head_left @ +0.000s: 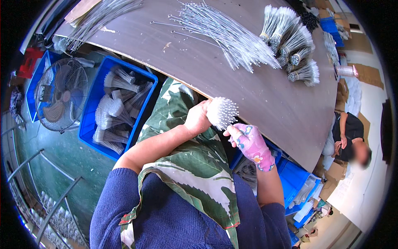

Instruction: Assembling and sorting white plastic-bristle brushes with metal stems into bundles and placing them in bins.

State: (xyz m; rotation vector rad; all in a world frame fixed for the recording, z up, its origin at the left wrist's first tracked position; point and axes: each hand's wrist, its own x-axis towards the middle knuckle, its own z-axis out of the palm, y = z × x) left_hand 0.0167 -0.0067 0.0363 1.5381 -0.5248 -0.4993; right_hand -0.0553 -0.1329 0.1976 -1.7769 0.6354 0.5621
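My left hand [197, 118] is closed around a bundle of thin brushes [223, 113], whose white bristle tips fan out toward the right. It is just off the table's near edge, above my lap. My right hand [252, 146], in a pink flowered fingerless glove, is beside the bundle's lower right side. Its thumb and fingers are drawn together; whatever they pinch, if anything, is too small to make out. On the brown table [174, 58] lies a loose spread of wire-stemmed brushes [224, 37] with looped ends. Several tied brush bundles [296, 41] stand and lie to their right.
A blue crate [134, 143] with brush bundles stands at my left, beside a floor fan [62, 95]. More wires [99, 18] lie at the table's far left. Blue bins [292, 176] sit under the table at right. Another person [350, 137] is at the far right.
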